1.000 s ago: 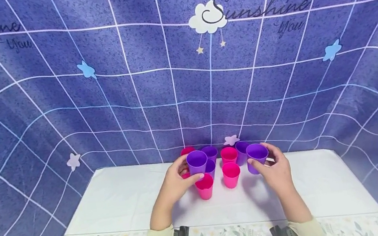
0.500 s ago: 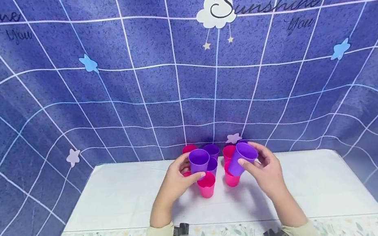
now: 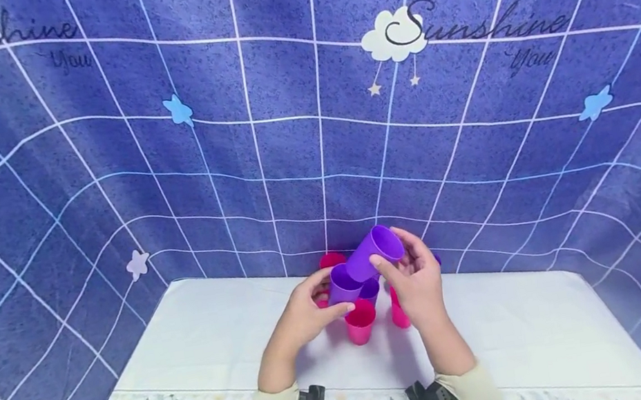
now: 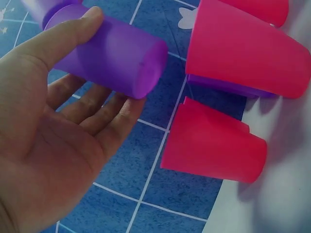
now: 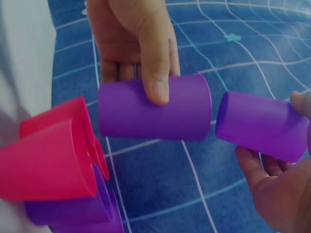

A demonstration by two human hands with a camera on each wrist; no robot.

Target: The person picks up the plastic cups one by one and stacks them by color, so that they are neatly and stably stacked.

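Note:
My left hand (image 3: 303, 314) grips a purple cup (image 3: 343, 287), mouth up, between thumb and fingers. A second purple cup (image 3: 374, 253) is in my right hand (image 3: 418, 282), tilted so that its base points down-left toward the mouth of the first. In the right wrist view, this tilted cup (image 5: 265, 126) stands a small gap above the left hand's cup (image 5: 155, 108). Below the hands, a pink cup (image 3: 362, 323) stands at the front, with a purple cup (image 3: 369, 291) partly hidden behind it.
Another pink cup (image 3: 400, 311) stands to the right, partly covered by the right hand. At the back are a pink cup (image 3: 332, 259) and a mostly hidden purple one. The white tabletop (image 3: 521, 315) meets a blue gridded curtain (image 3: 262, 146).
My right hand has carried its purple cup leftward and tilted it over the left hand's cup. The left hand keeps its grip, its cup now leaning slightly. The head view has shifted a little.

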